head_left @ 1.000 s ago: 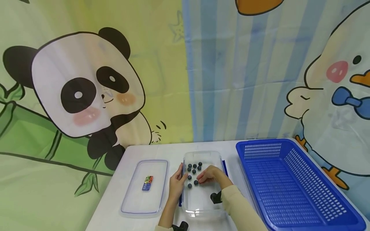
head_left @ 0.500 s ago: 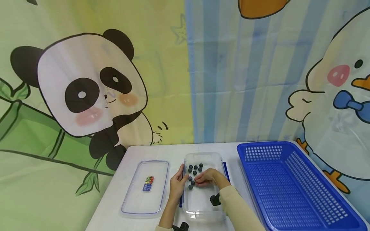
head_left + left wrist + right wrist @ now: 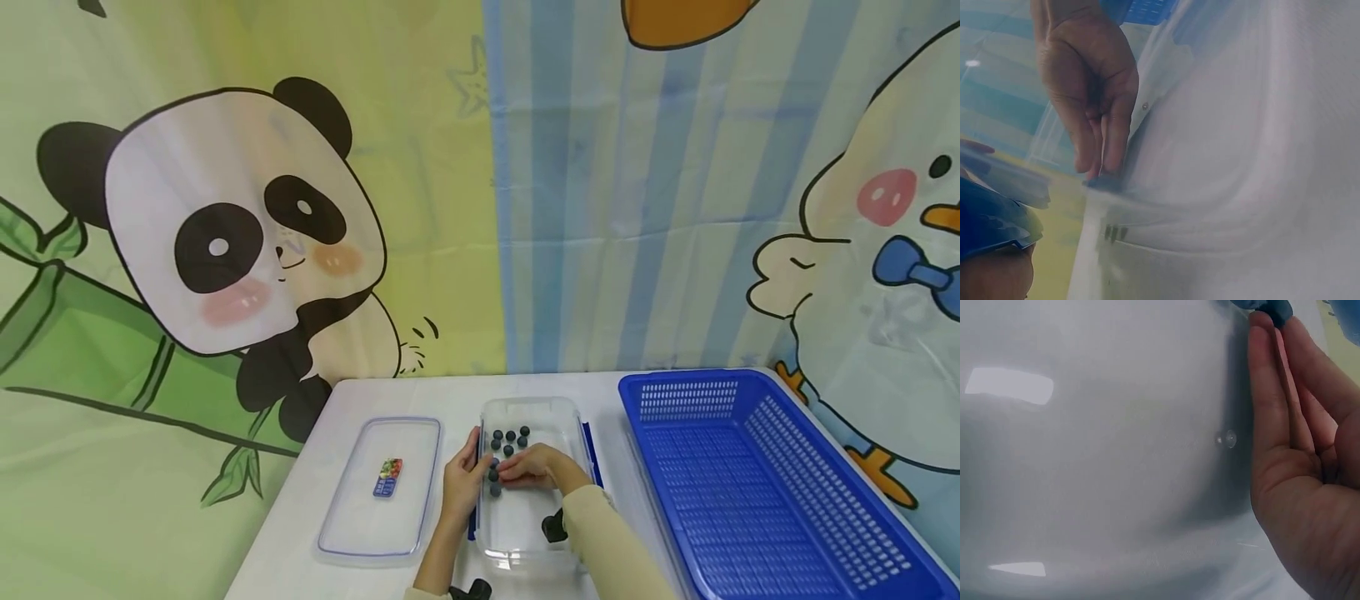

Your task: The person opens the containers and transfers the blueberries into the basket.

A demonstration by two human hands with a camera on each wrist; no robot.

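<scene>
Right hand (image 3: 536, 467) reaching into a clear box (image 3: 528, 529) on the table (image 3: 281, 533); its grip has thumb and fingertips drawn together, pinching one dark ball (image 3: 493, 476). Left hand (image 3: 462, 483) holds the box's left wall, thumb over the rim and fingers outside. The pinched ball lies near that wall, between a ball beyond it (image 3: 494, 463) and a nearer ball (image 3: 495, 491); the three form a short column. The other balls (image 3: 508, 450) sit toward the far end.

Possible faults, as judged: a round ball on smooth plastic could roll from its place if released off-balance; withdrawing fingertips could nudge a neighbour; the left thumb, close to the column, could brush the farther ball; a tug on the wall would set all the loose balls rolling.

Orientation: the ball, being round, points nowhere and shows no long axis. The column and the box's long axis both run away from the person. The lid (image 3: 397, 533) lies to the left, its long axis slightly slanted rightward at the far end.
</scene>
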